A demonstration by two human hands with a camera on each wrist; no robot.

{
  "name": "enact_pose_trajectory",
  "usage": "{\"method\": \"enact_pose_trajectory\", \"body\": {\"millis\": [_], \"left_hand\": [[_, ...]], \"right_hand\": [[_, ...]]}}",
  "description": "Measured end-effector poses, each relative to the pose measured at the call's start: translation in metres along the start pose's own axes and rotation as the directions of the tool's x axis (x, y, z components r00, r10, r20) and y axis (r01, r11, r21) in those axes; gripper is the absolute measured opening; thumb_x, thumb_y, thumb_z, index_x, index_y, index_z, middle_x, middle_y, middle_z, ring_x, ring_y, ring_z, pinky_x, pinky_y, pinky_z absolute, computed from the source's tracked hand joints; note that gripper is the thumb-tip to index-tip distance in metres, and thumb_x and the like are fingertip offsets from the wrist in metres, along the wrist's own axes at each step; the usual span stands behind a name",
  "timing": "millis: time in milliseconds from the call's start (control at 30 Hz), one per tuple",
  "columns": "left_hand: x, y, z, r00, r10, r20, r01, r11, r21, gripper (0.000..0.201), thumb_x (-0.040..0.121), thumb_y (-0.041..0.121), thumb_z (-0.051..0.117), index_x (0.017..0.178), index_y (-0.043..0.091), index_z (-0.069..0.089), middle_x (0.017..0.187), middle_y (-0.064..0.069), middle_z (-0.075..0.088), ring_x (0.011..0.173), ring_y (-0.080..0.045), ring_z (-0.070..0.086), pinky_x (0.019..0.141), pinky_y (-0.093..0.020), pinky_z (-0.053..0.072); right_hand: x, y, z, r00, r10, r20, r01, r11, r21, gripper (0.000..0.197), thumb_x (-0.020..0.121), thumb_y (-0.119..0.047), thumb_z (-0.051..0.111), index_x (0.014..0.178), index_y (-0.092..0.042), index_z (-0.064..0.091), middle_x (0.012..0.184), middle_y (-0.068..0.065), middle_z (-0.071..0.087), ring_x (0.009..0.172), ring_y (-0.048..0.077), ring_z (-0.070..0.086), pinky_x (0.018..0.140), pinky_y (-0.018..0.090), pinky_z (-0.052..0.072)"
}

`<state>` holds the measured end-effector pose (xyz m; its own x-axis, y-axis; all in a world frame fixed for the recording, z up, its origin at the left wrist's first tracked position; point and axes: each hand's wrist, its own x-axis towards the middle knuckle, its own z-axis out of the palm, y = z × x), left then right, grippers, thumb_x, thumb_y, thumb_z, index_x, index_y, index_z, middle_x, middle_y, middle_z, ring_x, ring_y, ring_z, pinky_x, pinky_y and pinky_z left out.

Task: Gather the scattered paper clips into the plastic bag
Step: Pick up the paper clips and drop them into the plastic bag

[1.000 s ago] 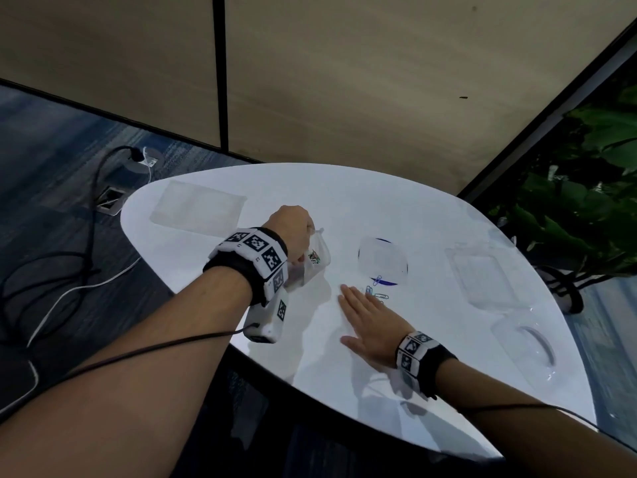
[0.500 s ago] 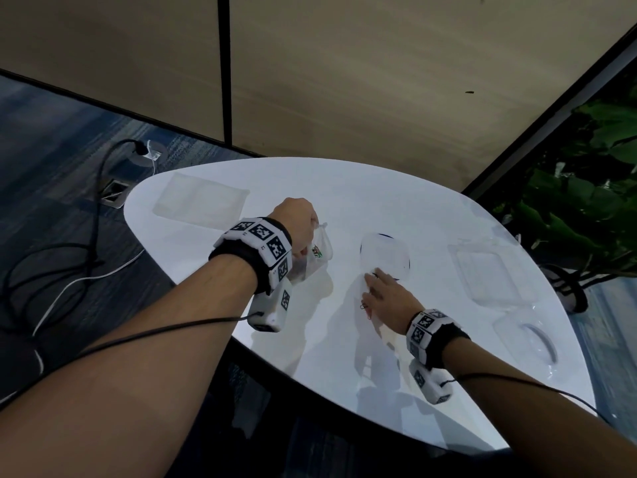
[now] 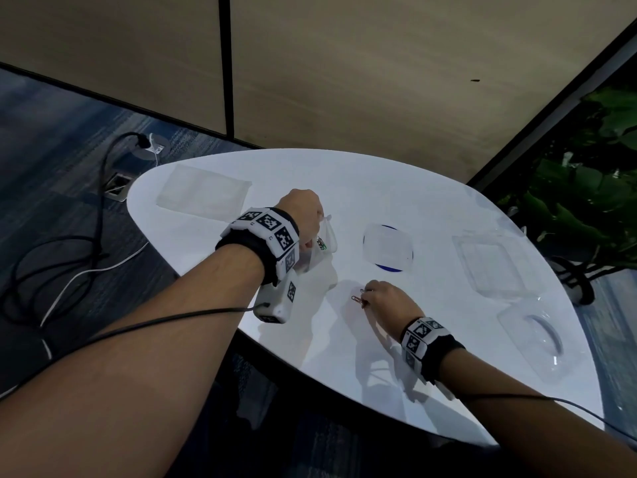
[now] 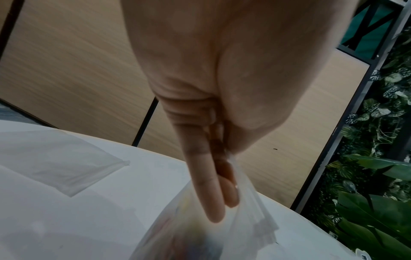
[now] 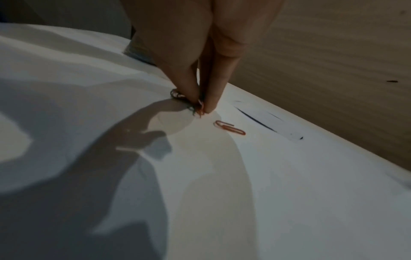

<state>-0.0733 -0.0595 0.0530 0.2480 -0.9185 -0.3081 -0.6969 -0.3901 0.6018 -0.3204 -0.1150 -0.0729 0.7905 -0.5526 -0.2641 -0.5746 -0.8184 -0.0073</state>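
Head view: white rounded counter [image 3: 431, 201], both forearms reaching over it
Left hand [image 3: 303, 215]: raised above counter, left of centre, fingers and thumb pinching the top edge of the plastic bag [image 3: 322, 248]
Left wrist view: fingers [image 4: 206, 176] pointing down along the bag mouth, bag [image 4: 251, 219] hanging below them; contents blurred, some colour inside
Right hand [image 3: 386, 301]: low on counter near the front, fingertips [image 5: 211, 103] pressed together and pinching a small bunch of paper clips [image 5: 177, 95] right at the surface
Loose clip: one orange paper clip [image 5: 230, 130] lying flat on counter just beside the right fingertips; also seen from head view [image 3: 356, 300]
Bag position: left of the right hand, apart from it, bottom near the counter
Other items: flat clear bag [image 3: 203, 194] far left of counter; clear square over a blue disc [image 3: 387, 246] mid counter; two clear trays [image 3: 493, 267] on the right side
Surroundings: green plant [image 3: 586, 188] at right, cables [image 3: 69, 243] on floor at left
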Motion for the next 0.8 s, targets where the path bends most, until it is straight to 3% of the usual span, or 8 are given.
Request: {"method": "enact_pose_trajectory", "body": {"millis": [133, 233, 300, 367, 467, 567, 667, 800], "left_hand": [[0.002, -0.001, -0.001, 1.000, -0.006, 0.007, 0.006, 1.000, -0.002, 0.027, 0.095, 0.000, 0.049, 0.112, 0.002, 0.070, 0.102, -0.016, 0.074, 0.086, -0.030, 0.075, 0.075, -0.039, 0.063], [0.003, 0.000, -0.002, 0.999, -0.030, 0.034, 0.032, 0.998, -0.046, 0.030, 0.097, -0.001, 0.048, 0.118, 0.001, 0.068, 0.103, -0.019, 0.074, 0.094, -0.034, 0.073, 0.084, -0.043, 0.061], [0.002, 0.002, -0.002, 0.998, -0.035, 0.048, 0.038, 0.997, -0.065, 0.031, 0.097, -0.002, 0.047, 0.120, -0.001, 0.067, 0.105, -0.021, 0.074, 0.097, -0.035, 0.072, 0.087, -0.044, 0.060], [0.002, 0.002, -0.001, 0.999, -0.026, 0.039, 0.029, 0.997, -0.065, 0.029, 0.097, 0.000, 0.047, 0.116, 0.000, 0.069, 0.103, -0.019, 0.074, 0.090, -0.032, 0.075, 0.079, -0.041, 0.062], [0.002, 0.005, 0.001, 0.997, -0.031, 0.071, 0.037, 0.996, -0.086, 0.028, 0.098, 0.000, 0.045, 0.113, -0.004, 0.068, 0.099, -0.020, 0.075, 0.088, -0.033, 0.075, 0.078, -0.043, 0.063], [-0.001, 0.008, 0.006, 0.994, -0.038, 0.103, 0.052, 0.988, -0.143, 0.032, 0.100, 0.000, 0.039, 0.112, -0.008, 0.067, 0.095, -0.027, 0.074, 0.091, -0.040, 0.074, 0.084, -0.049, 0.060], [-0.001, 0.005, 0.008, 0.996, -0.025, 0.085, 0.039, 0.985, -0.165, 0.028, 0.097, -0.002, 0.040, 0.097, -0.006, 0.068, 0.093, -0.030, 0.073, 0.088, -0.042, 0.073, 0.079, -0.051, 0.061], [-0.001, 0.001, 0.004, 0.995, -0.026, 0.099, 0.042, 0.985, -0.169, 0.027, 0.097, -0.002, 0.043, 0.099, -0.012, 0.068, 0.085, -0.026, 0.074, 0.078, -0.035, 0.076, 0.076, -0.047, 0.063]], "right_hand": [[0.017, 0.007, -0.016, 0.974, 0.225, -0.017, -0.217, 0.954, 0.205, 0.017, 0.078, -0.006, 0.063, 0.083, -0.010, 0.079, 0.087, 0.006, 0.075, 0.081, 0.024, 0.068, 0.074, 0.027, 0.053], [0.026, 0.026, -0.026, 0.899, 0.437, 0.034, -0.403, 0.792, 0.458, 0.009, 0.073, -0.011, 0.072, 0.072, -0.014, 0.080, 0.077, 0.001, 0.077, 0.077, 0.018, 0.072, 0.072, 0.023, 0.054], [0.029, 0.034, -0.036, 0.813, 0.565, 0.138, -0.481, 0.520, 0.705, 0.002, 0.070, -0.017, 0.080, 0.068, -0.016, 0.080, 0.073, 0.003, 0.077, 0.078, 0.019, 0.074, 0.078, 0.029, 0.058], [0.033, 0.030, -0.052, 0.764, 0.605, 0.224, -0.388, 0.154, 0.909, 0.007, 0.068, -0.009, 0.083, 0.073, -0.007, 0.079, 0.077, 0.013, 0.076, 0.080, 0.028, 0.073, 0.078, 0.034, 0.061], [0.038, 0.004, -0.091, 0.841, 0.489, 0.231, -0.173, -0.161, 0.972, 0.014, 0.077, 0.008, 0.073, 0.090, 0.012, 0.070, 0.084, 0.021, 0.070, 0.078, 0.030, 0.068, 0.067, 0.022, 0.059], [0.044, -0.025, -0.113, 0.916, 0.365, 0.164, -0.120, -0.139, 0.983, 0.013, 0.079, 0.008, 0.071, 0.092, 0.011, 0.070, 0.084, 0.019, 0.071, 0.076, 0.025, 0.069, 0.071, 0.023, 0.059], [0.053, -0.046, -0.107, 0.922, 0.375, 0.094, -0.129, 0.070, 0.989, 0.008, 0.081, 0.001, 0.072, 0.088, 0.000, 0.076, 0.085, 0.017, 0.074, 0.078, 0.026, 0.072, 0.082, 0.032, 0.060], [0.058, -0.054, -0.108, 0.966, 0.260, 0.005, -0.092, 0.324, 0.942, 0.016, 0.087, -0.005, 0.064, 0.096, -0.011, 0.077, 0.093, 0.008, 0.076, 0.087, 0.020, 0.073, 0.088, 0.034, 0.058]]}}
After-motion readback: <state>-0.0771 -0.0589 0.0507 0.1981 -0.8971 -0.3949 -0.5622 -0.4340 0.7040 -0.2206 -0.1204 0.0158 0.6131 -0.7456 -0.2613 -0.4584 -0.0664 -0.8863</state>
